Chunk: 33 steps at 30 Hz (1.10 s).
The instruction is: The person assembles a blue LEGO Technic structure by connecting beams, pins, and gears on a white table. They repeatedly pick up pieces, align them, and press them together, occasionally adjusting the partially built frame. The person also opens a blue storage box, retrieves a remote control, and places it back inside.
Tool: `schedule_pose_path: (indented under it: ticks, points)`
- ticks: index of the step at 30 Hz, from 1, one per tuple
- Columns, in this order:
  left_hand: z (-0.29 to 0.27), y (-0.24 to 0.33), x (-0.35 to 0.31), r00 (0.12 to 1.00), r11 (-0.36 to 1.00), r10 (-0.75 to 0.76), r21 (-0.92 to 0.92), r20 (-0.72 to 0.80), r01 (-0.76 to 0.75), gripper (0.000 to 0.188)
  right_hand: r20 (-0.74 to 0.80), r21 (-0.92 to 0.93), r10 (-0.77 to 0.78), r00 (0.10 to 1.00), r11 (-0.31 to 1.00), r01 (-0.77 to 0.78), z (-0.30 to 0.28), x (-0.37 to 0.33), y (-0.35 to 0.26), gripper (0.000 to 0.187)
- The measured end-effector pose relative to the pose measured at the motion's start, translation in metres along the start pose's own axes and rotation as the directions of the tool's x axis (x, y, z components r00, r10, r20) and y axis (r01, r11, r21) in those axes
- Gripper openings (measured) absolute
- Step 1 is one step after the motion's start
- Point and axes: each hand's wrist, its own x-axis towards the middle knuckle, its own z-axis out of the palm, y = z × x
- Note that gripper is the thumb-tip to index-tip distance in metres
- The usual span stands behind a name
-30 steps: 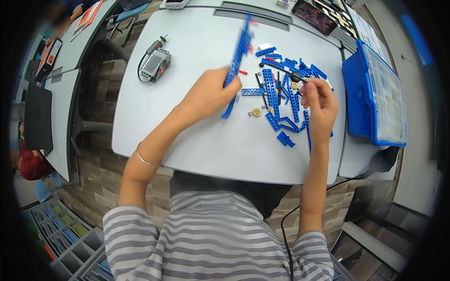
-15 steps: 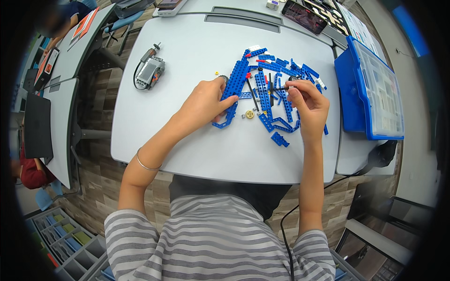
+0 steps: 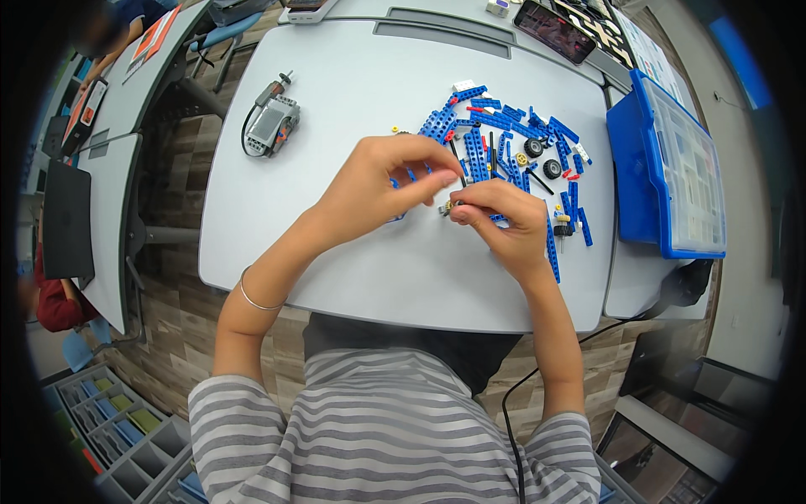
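Pale grey and smooth, the table (image 3: 336, 252) carries a loose scatter of blue plastic beams (image 3: 504, 139), with small black wheels (image 3: 542, 157) among them, kept within easy reach. Both hands are brought together at its middle: the left hand (image 3: 382, 181) is curled, fingertips pinched on a blue beam (image 3: 399, 186) mostly hidden beneath it, while the right hand (image 3: 502, 220) is closed around a small yellowish part (image 3: 451, 207). A grey motor block (image 3: 270, 126) with its cable and a blue lidded box (image 3: 672, 168) are set aside.
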Motion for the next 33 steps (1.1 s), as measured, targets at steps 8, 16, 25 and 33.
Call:
schedule_pose_path:
  ticks: [8,16,25,33]
  points:
    - [-0.002,0.002,0.000,0.993,1.000,-0.005,0.004,0.121,0.005,0.008,-0.021,-0.030,-0.046,0.999,0.998,0.046,0.007,-0.002,0.002,0.009]
    - [0.001,0.007,0.000,0.988,0.996,0.050,0.068,0.147,-0.060,0.007,-0.025,-0.042,-0.083,0.996,0.996,0.082,0.006,-0.007,0.001,0.012]
    - [0.004,0.009,-0.005,0.991,0.992,0.053,0.107,0.123,-0.066,0.006,-0.043,-0.037,-0.111,0.993,0.993,0.109,0.012,-0.011,0.006,0.014]
    - [0.011,-0.014,-0.005,0.994,0.971,0.108,0.215,0.001,-0.105,0.011,0.022,0.091,0.203,0.979,0.975,-0.204,0.015,-0.013,0.008,0.015]
